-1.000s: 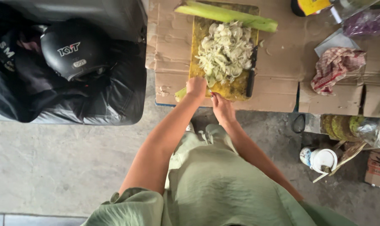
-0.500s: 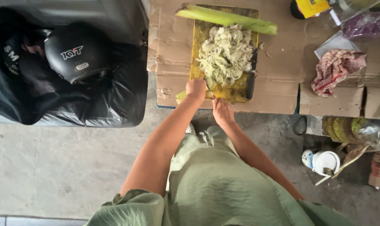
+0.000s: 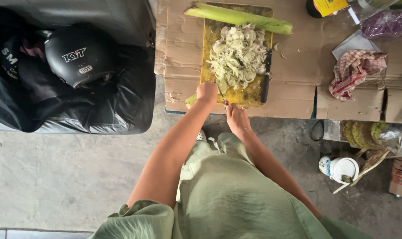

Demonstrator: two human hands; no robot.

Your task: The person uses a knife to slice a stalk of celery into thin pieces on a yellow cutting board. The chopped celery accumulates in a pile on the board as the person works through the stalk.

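My left hand (image 3: 206, 93) presses on a pale green stalk piece (image 3: 190, 101) at the near edge of a yellow cutting board (image 3: 208, 42). My right hand (image 3: 236, 117) sits just behind it, shut on a small knife (image 3: 222, 96) whose thin blade points up toward my left hand. A heap of shredded pale vegetable (image 3: 239, 56) covers the board's middle. A long green stalk (image 3: 238, 17) lies across the board's far end. A second, black knife (image 3: 266, 78) rests along the board's right side.
The board lies on flattened cardboard (image 3: 178, 48). A checked cloth (image 3: 353, 70) and a bag of purple pieces (image 3: 386, 23) are at the right. A black helmet (image 3: 79, 55) rests on a dark seat at the left. A white can (image 3: 340, 169) stands on the concrete floor.
Both hands stay at the board's near edge, with my left hand shifted slightly on the stalk piece. The view has drifted a little.
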